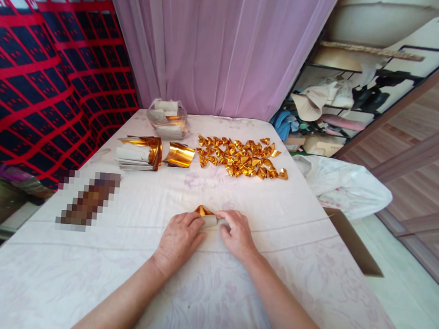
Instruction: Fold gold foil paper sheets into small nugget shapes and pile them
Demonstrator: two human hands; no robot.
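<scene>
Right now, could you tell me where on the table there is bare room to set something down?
Bare cloth lies between the hands, left hand and right hand, and the pile of folded gold pieces, and along the table's near left and right corners. It is crowded at the far end: gold foil stacks, a loose foil sheet and the plastic bag.

Shiny gold foil everywhere, on soft matt cloth

The folded paper [205,213] and the pile of folded pieces [242,158] are glossy, mirror-like gold foil with a dull white back; the table [157,281] wears matt, faintly printed cloth; the curtain [217,42] is thin sheer fabric.
</scene>
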